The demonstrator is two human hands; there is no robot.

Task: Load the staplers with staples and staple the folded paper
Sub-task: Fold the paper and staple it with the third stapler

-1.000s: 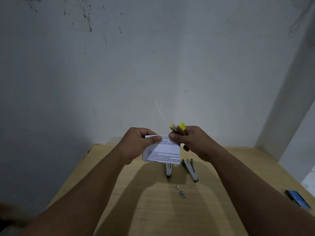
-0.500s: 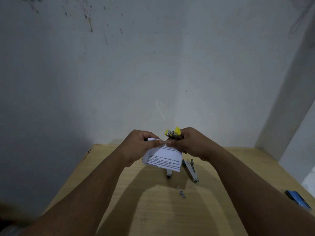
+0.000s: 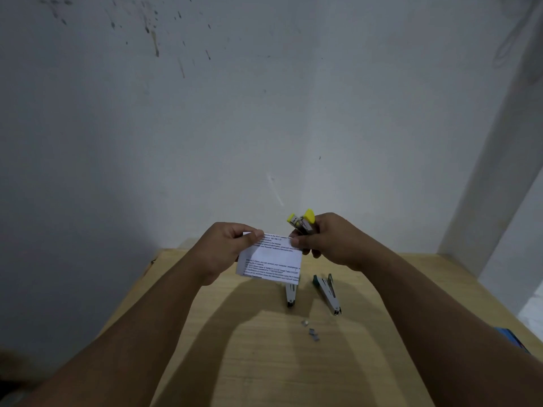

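A folded white printed paper (image 3: 271, 258) hangs in the air above the wooden table (image 3: 264, 362). My left hand (image 3: 226, 245) pinches its top left corner. My right hand (image 3: 326, 240) grips a yellow-tipped stapler (image 3: 302, 224), its jaws pointing up, at the paper's top right edge. Two more staplers lie on the table: one (image 3: 291, 293) is partly hidden behind the paper, a green-ended one (image 3: 327, 293) lies open to its right. Loose staple pieces (image 3: 311, 331) sit in front of them.
A blue box (image 3: 512, 343) lies at the table's right edge, partly hidden by my right forearm. A white wall stands right behind the table, and a wall corner closes off the right side.
Both hands dipped slightly and rose again, and the paper has spread wider between them. My right hand with the stapler has shifted a little to the right.
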